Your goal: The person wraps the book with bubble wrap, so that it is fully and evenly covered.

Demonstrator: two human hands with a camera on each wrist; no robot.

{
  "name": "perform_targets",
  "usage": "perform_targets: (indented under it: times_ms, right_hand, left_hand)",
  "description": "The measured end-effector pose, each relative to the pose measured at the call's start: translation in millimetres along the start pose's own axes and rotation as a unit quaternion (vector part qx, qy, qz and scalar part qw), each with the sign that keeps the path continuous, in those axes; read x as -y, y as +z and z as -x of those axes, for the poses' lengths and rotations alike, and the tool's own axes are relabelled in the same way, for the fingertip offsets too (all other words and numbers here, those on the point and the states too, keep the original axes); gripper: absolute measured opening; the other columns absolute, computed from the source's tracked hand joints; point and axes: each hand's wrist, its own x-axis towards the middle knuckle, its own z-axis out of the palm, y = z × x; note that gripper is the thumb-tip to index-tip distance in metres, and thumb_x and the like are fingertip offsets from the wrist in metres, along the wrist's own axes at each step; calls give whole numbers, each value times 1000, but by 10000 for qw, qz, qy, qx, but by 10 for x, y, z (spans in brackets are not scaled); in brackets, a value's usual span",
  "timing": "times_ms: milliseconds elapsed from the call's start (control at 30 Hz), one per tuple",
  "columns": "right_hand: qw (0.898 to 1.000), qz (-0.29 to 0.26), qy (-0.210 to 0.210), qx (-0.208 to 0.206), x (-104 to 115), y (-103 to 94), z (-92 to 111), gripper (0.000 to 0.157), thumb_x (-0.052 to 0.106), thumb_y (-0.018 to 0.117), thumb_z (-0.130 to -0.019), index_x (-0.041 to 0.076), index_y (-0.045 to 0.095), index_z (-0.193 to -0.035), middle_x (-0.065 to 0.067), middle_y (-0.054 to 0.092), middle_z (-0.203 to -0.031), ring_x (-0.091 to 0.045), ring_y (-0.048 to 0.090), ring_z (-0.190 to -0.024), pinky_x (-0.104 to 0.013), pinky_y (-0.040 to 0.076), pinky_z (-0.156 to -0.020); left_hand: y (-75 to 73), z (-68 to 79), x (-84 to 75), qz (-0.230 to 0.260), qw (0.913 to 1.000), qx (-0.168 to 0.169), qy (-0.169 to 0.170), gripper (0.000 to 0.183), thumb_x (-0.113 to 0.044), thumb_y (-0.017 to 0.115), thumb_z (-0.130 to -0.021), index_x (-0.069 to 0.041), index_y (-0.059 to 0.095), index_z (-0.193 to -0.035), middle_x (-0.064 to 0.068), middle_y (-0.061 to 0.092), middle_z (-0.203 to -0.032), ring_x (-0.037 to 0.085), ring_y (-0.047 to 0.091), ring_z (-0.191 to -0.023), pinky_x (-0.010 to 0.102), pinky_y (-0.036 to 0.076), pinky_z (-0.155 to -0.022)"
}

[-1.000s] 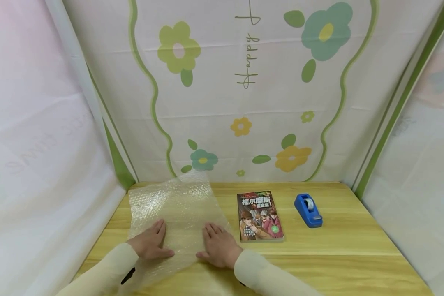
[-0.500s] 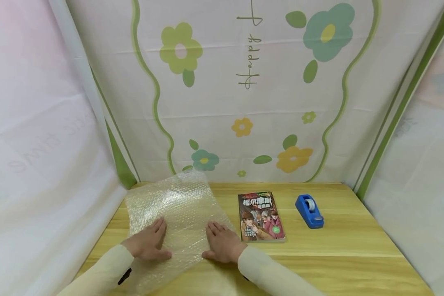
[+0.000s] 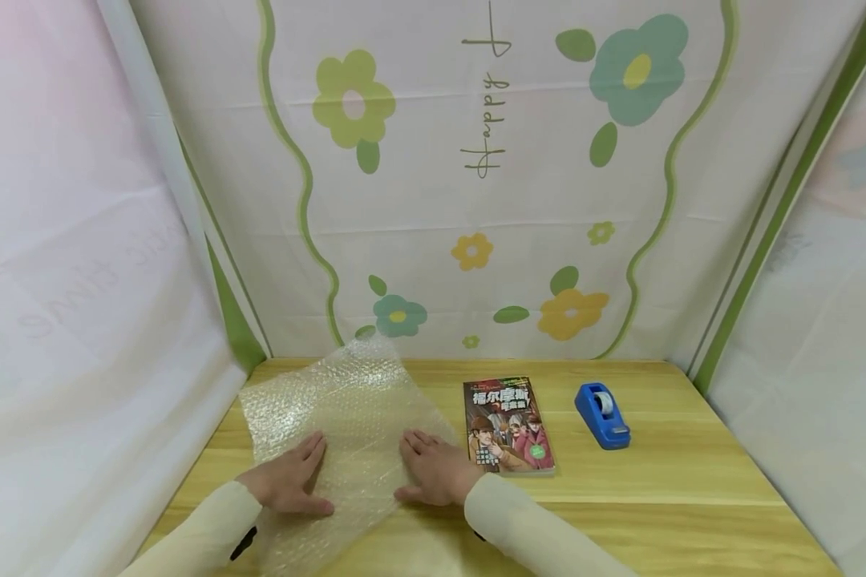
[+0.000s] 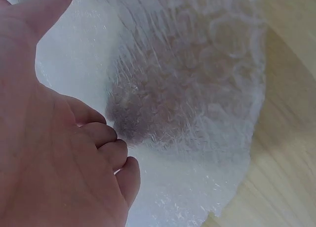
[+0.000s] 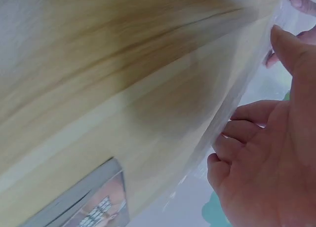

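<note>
A sheet of clear bubble wrap [image 3: 361,417] lies slanted on the wooden table, its far corner overlapping the back cloth in the head view. My left hand [image 3: 289,474] rests on its left part, fingers extended and thumb pointing inward. On the sheet's right edge lies my right hand [image 3: 436,471], flat with fingers straight. In the left wrist view the bubble wrap [image 4: 197,89] spreads under the left hand [image 4: 64,153]. From the right wrist, the right hand [image 5: 266,163] touches the sheet's edge. Right of that hand lies a paperback book [image 3: 508,429] with an illustrated cover.
A blue tape dispenser [image 3: 602,415] with a roll of tape stands right of the book on the wooden table [image 3: 664,513]. A flower-print cloth [image 3: 433,184] hangs behind the table, and pale cloth walls [image 3: 79,280] rise at both sides.
The bubble wrap has turned slightly, its far-left corner shifting left and nearer. My right hand has moved slightly right with its edge. The book and tape dispenser stay put.
</note>
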Motion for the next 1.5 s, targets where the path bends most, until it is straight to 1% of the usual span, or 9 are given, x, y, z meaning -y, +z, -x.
perform_targets:
  times_ms: [167,400,533,767,900,1033,1167,1333,1500]
  right_hand:
    - [9999,-74,-18,-85,80,8,-25,89,68,52,-102,8,34,-166,-9,30,-175,-25,29,-163,-39,30,-131]
    - [9998,138,35,-106,136,66,-43,88,69,52,-102,10,35,-165,-6,32,-174,-22,31,-162,-37,31,-131]
    - [9999,68,-37,-107,121,59,-30,88,68,51,-103,9,35,-165,-7,31,-174,-24,31,-162,-38,31,-131]
    - [9990,-70,-264,-367,18,-44,-9,86,65,48,-105,4,34,-165,-14,30,-174,-29,30,-162,-43,31,-131]
    - [9986,-290,-202,-394,-76,-131,57,86,63,47,-106,4,30,-166,-15,26,-175,-30,27,-163,-45,29,-132]
    - [9974,-549,-6,-461,-204,-220,166,86,63,47,-107,6,27,-168,-13,22,-177,-30,25,-164,-46,28,-132]
    - [9949,-841,165,-539,-378,-287,287,87,64,45,-107,7,24,-169,-10,19,-178,-30,23,-164,-50,27,-132]
    - [9894,-1230,350,-694,-638,-323,435,88,63,47,-106,5,25,-168,-15,22,-177,-34,25,-163,-53,28,-131]
    - [9808,-1691,674,-704,-913,-326,580,87,60,50,-107,5,24,-168,-16,19,-177,-39,25,-163,-58,32,-128]
  left_hand:
    - [-39,-14,-39,5,10000,-25,33,116,-59,78,-89,15,25,-161,35,17,-171,53,22,-159,66,28,-126]
    - [-51,-24,-60,60,10000,-2,1,115,-59,78,-90,15,26,-160,35,18,-171,52,21,-160,66,28,-126]
    - [-73,-22,-61,43,10000,13,-44,115,-59,78,-90,15,26,-160,35,17,-171,52,21,-160,65,28,-126]
    - [-203,-23,-120,-32,9999,-96,-63,114,-59,76,-91,16,25,-160,36,16,-171,54,23,-158,64,27,-128]
    - [-275,-54,-184,-73,9996,-229,115,110,-56,75,-93,15,25,-160,35,17,-171,53,26,-157,63,28,-127]
    - [-370,-98,-278,64,9986,-314,418,105,-55,70,-97,14,24,-161,34,18,-171,52,27,-157,64,29,-126]
    - [-479,-157,-422,293,9969,-270,681,99,-54,65,-101,11,22,-163,32,17,-173,50,26,-159,63,28,-127]
    - [-558,-298,-614,555,9932,-154,1008,94,-49,62,-105,11,20,-164,29,18,-173,45,25,-161,61,27,-129]
    - [-540,-484,-792,823,9878,-186,1308,92,-48,63,-104,10,23,-164,27,25,-172,40,31,-160,57,31,-128]
